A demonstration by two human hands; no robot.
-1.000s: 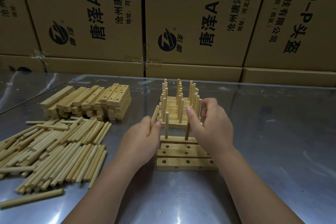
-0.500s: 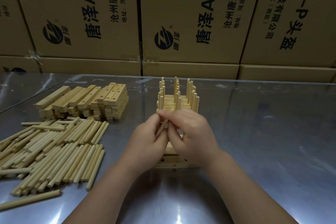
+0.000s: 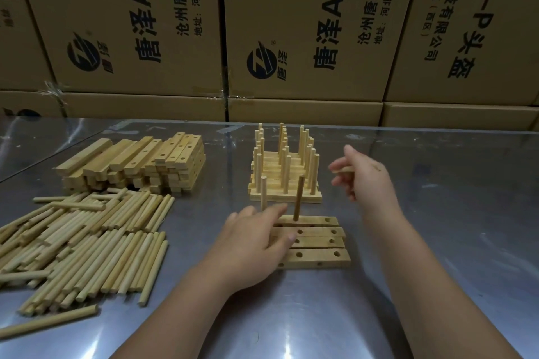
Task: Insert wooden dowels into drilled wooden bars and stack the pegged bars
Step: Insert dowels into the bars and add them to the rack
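Head: right hand lifted away, holding dowel.

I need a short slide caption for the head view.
Left hand rests on drilled bars with two upright dowels; right hand holds another dowel.

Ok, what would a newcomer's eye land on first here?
Probably the spiky pegged stack in the middle, and the big heap of loose dowels on the left. Nearer, the left hand rests on four drilled bars while the right hand pinches a dowel.
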